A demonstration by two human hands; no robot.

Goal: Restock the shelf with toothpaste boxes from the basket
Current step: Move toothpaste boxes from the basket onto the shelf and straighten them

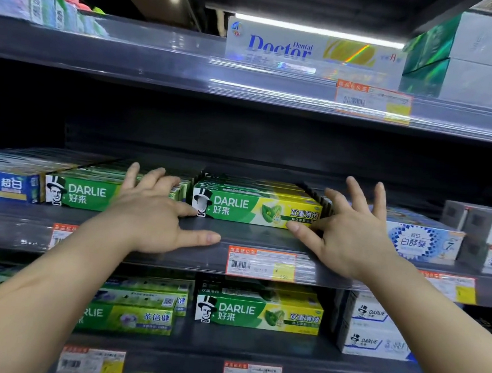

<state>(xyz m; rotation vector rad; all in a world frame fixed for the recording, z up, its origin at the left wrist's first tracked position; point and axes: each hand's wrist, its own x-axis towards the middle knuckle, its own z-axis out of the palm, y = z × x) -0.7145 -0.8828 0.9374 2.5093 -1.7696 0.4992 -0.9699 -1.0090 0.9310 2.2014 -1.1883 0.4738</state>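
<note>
I see my left hand (150, 207) and right hand (350, 234), fingers spread, holding nothing, flanking the green Darlie row (255, 205); it looks stocked; basket unseen, remainder unknown.

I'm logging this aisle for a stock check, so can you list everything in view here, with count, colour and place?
Green-yellow Darlie boxes: one row, count unclear, middle shelf between the hands.
Green Darlie boxes: one row, middle shelf left, partly behind the left hand.
Blue box: one showing, middle shelf far left.
Dental Doctor box: one, white, top shelf.
Price tag: one, orange-yellow, middle shelf edge.
Lower Darlie box: green-yellow, shelf below.
Left hand: open, fingers spread.
Right hand: open, fingers spread.
</note>
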